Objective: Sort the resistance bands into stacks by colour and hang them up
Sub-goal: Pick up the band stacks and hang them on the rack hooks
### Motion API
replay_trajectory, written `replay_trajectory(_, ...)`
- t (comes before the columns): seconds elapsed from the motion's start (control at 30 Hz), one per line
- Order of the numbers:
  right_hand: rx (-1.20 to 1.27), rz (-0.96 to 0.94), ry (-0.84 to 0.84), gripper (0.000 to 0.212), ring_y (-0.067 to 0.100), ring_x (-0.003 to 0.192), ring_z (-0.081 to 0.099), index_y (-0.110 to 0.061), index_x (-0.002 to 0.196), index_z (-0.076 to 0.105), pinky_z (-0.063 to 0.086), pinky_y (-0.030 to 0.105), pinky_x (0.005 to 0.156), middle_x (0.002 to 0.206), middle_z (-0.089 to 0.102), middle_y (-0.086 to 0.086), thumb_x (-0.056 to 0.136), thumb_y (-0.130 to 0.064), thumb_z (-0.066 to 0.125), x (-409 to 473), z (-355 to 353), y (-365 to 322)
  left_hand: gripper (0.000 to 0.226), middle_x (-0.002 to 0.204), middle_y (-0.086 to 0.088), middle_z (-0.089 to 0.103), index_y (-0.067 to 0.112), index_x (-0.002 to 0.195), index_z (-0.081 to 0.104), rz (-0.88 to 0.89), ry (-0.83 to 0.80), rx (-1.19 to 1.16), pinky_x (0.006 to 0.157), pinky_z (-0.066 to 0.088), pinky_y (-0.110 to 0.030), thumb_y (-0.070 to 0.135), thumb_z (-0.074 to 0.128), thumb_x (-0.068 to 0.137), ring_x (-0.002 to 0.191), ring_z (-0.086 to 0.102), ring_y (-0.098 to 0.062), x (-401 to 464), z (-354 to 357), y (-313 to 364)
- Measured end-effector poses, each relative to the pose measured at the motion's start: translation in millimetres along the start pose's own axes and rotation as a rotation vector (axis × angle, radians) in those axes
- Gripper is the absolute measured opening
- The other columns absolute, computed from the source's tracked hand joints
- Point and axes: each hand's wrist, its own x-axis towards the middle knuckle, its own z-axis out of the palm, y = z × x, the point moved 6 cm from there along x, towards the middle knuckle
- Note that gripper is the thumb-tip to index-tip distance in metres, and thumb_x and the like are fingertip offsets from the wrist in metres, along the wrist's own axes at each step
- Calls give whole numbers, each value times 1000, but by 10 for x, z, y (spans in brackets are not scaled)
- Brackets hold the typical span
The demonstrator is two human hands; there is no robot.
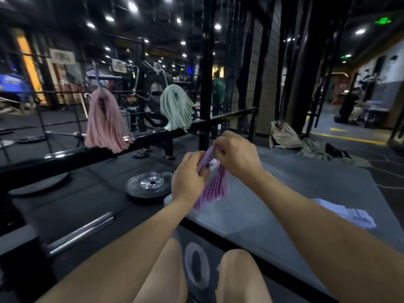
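Here both hands (218,162) grip floppy purple bands (215,188).

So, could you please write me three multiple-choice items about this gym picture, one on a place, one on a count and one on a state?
1. Where does the pale stack of bands lie?
A. on the grey mat by the person's right arm
B. on the weight plate
C. on the black rail

2. How many bundles of bands already hang from the wire fence?
A. none
B. two
C. four

3. What are the hands doing?
A. resting open on the knees
B. lifting the steel bar
C. both gripping the purple bands

Answers: 1 A, the stack rests on the grey mat. 2 B, a pink bundle and a pale green bundle hang there. 3 C, the left hand and right hand curl round the purple bands.
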Motion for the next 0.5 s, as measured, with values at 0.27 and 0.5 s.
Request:
replay_trajectory(0.27, 193, -119, -6, 17, 25, 98, 55, -15, 97, 63, 36, 30, 66, 101, 58, 5, 89, -18, 49, 250, 123, -918, 18, 93, -3, 62, 16, 104, 64, -13, 185, 180, 73, 42, -31, 16, 55, 89, 84, 57, -20, 76, -1313, -281)
replay_trajectory(0.5, 351, -203, 6, 17, 28, 92, 56, -11, 94, 63, 38, 33, 63, 97, 59, 8, 90, -18, 48, 526, 84, -1840, 4, 73, -3, 66, 15, 87, 60, 42, 338, 394, 61, 48, -36, 19, 61, 86, 68, 60, -24, 59, -2426, -278)
